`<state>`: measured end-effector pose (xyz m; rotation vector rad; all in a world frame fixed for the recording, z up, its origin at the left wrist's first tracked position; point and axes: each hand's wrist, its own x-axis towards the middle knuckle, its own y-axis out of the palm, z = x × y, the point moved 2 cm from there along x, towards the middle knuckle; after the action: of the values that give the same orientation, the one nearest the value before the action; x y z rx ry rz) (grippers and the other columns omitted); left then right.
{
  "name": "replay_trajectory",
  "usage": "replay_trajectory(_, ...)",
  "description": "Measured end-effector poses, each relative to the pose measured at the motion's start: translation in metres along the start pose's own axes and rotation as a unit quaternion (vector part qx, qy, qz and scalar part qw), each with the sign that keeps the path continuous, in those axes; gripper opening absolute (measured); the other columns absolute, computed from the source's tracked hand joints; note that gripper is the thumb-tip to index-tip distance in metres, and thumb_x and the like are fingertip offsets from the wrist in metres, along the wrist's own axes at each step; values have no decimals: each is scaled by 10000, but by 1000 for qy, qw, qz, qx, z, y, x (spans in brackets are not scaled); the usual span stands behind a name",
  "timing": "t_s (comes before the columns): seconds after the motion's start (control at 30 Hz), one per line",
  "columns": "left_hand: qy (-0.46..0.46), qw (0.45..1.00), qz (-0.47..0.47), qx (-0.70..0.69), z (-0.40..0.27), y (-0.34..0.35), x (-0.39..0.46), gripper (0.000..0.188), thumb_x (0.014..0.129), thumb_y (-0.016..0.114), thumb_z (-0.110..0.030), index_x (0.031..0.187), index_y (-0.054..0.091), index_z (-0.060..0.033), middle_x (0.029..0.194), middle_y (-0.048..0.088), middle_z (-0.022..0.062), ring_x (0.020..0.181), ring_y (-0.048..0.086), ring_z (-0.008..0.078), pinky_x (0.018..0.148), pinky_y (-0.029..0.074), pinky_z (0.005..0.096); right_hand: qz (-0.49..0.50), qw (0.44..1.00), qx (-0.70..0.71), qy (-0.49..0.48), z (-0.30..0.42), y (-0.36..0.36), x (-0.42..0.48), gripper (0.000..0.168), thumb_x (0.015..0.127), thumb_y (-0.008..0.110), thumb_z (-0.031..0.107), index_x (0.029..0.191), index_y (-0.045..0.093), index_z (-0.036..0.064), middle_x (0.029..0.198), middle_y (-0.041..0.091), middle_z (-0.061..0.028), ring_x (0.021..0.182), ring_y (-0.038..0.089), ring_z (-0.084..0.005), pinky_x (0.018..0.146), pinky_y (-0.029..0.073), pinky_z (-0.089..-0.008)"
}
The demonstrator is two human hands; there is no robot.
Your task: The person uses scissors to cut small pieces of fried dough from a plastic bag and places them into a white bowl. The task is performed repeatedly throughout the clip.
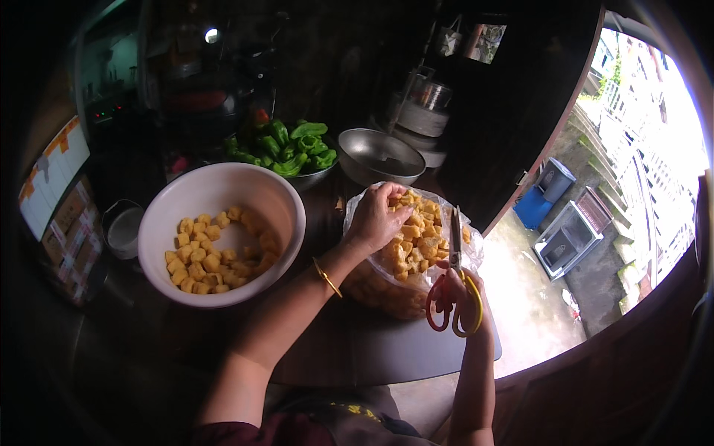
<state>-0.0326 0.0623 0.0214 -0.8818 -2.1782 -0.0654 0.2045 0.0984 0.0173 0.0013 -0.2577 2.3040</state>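
Note:
My left hand (379,217) reaches over a clear plastic bag (474,245) filled with golden fried tofu puffs (421,245). Its fingertips are among the puffs at the bag's mouth; whether they pinch one is hidden. In my right hand (466,287) is a pair of scissors (456,245) with one red and one yellow handle loop. The blades are nearly together and point away from me over the bag's right side. To the left, a large white plastic basin (167,195) contains many similar cubed puffs (203,262) on its bottom.
Behind the basin, green peppers (290,148) fill a metal bowl (315,177). A second steel bowl (382,153) stands right of it. The dark table (379,354) has a rounded edge close to my body. At right, an open doorway (502,312) lets in bright light.

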Motion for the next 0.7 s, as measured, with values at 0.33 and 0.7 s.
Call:
replay_trajectory(0.33, -64, 932, 186, 306, -22, -178, 22, 236, 785, 590, -67, 1003, 639, 10, 894, 674, 133, 747, 667, 190, 661, 529, 311, 185, 912, 364, -37, -90, 18, -68, 519, 857, 605, 321, 1193, 534, -68, 579, 571, -129, 412, 502, -177, 402, 396, -251)
replay_trajectory(0.7, -291, 608, 415, 611, 119, -278, -46, 201, 690, 654, -53, 876, 719, -16, 938, 684, 176, 901, 663, 308, 757, 535, 385, 220, 906, 362, 14, -115, 24, -82, 485, 892, 559, 283, 1209, 513, -82, 658, 616, -166, 435, 528, -184, 431, 431, -264)
